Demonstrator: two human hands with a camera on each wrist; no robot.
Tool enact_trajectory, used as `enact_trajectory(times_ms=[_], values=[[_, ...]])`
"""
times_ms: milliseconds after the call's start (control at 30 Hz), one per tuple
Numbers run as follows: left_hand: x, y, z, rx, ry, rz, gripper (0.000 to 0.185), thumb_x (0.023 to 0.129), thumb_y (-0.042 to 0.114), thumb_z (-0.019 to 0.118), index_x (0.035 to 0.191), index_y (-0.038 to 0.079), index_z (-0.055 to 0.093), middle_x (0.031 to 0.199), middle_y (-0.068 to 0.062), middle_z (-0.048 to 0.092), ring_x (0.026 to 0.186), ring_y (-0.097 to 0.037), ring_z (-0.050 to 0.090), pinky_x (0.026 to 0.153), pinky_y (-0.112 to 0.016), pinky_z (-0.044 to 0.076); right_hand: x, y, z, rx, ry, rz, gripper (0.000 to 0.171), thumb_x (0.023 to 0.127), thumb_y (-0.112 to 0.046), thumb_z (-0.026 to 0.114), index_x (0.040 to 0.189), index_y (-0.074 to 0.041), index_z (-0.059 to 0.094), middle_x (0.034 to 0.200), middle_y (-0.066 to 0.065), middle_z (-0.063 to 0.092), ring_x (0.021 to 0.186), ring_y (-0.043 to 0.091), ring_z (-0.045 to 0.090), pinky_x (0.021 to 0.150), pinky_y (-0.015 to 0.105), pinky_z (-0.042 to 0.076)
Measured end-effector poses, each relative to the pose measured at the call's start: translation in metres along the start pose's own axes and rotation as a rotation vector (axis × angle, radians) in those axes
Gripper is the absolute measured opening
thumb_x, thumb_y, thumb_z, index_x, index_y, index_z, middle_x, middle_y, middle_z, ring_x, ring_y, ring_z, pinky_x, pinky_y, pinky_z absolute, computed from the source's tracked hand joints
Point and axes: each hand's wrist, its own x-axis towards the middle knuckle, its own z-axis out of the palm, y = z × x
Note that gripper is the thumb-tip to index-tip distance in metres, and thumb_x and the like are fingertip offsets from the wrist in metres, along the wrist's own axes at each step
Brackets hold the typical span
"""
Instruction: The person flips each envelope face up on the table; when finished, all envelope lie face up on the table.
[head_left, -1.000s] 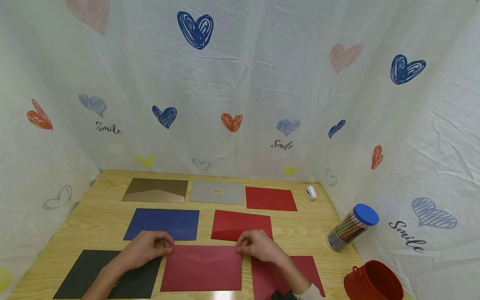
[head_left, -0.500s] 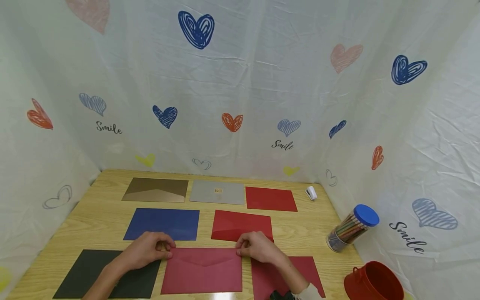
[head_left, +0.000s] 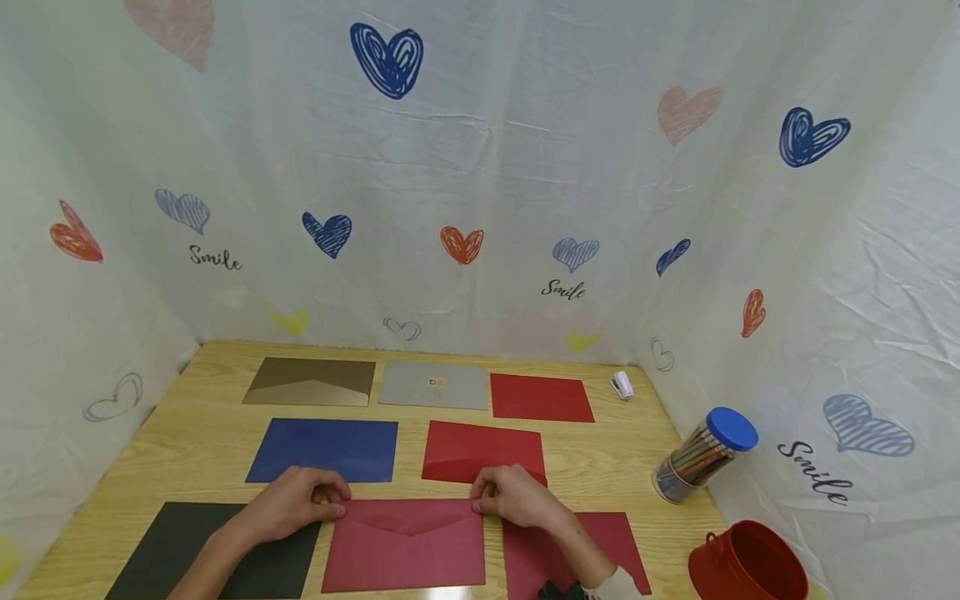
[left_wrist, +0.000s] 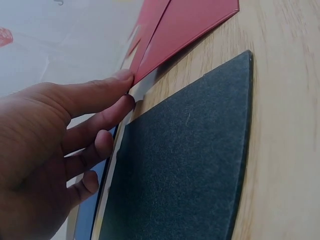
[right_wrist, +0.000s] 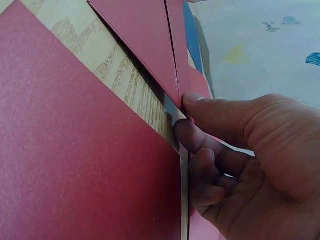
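A dark pink envelope (head_left: pixel 405 550) lies at the front middle in the head view, its pointed flap facing up. My left hand (head_left: pixel 296 504) pinches its far left corner between thumb and index finger; in the left wrist view the other fingers of the left hand (left_wrist: pixel 55 140) curl loosely below. At the far right corner, my right hand (head_left: pixel 513 496) pinches the envelope the same way. Both wrist views show the held edge raised a little off the table. A black envelope (left_wrist: pixel 185 135) lies under the left forearm, and another dark pink envelope (right_wrist: pixel 85 150) lies beneath the right.
Behind my hands lie a blue envelope (head_left: pixel 322 446) and a red one (head_left: pixel 483 446). Brown (head_left: pixel 307 379), grey (head_left: pixel 420 396) and red envelopes (head_left: pixel 540 397) form the back row. A white stapler (head_left: pixel 622 385), a blue-lidded pencil jar (head_left: pixel 697 458) and a red bucket (head_left: pixel 738 567) stand right.
The pinched envelope has shifted slightly toward the front, and its flap outline shows more plainly. Both hands have moved a little with it and keep their grip.
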Motion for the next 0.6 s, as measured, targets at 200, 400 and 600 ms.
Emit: enact_trajectory(times_ms=[200,400,600], values=[[-0.0005,0.0023,0.0001,-0.017,-0.011,-0.001,0.016,0.092,0.032,0.074,0.101,0.020,0.074,0.084,0.015,0.068,0.072,0.000,0.060,0.061,-0.025,0.047,-0.0009,-0.0004,0.0005,-0.002,-0.004,0.008,0.005,0.091,-0.020,0.077,0.092,-0.018,0.072,0.075,-0.013,0.063,0.066,0.001,0.057,0.060,0.020,0.046],[-0.0002,0.0044,-0.0005,-0.003,-0.011,-0.007,0.016,0.092,0.033,0.074,0.101,0.020,0.074,0.085,0.015,0.068,0.074,0.000,0.060,0.062,-0.025,0.047,-0.0009,-0.0006,0.0001,-0.012,0.001,0.005,0.005,0.091,-0.019,0.077,0.092,-0.017,0.072,0.075,-0.013,0.062,0.065,0.000,0.056,0.059,0.019,0.046],[0.0001,0.0036,-0.0006,-0.001,-0.020,-0.016,0.015,0.091,0.032,0.074,0.100,0.020,0.074,0.084,0.015,0.068,0.075,0.000,0.061,0.063,-0.025,0.047,-0.0003,0.0012,0.0011,-0.024,-0.002,-0.003,0.005,0.091,-0.019,0.077,0.093,-0.017,0.072,0.075,-0.014,0.062,0.066,0.000,0.056,0.060,0.019,0.046]])
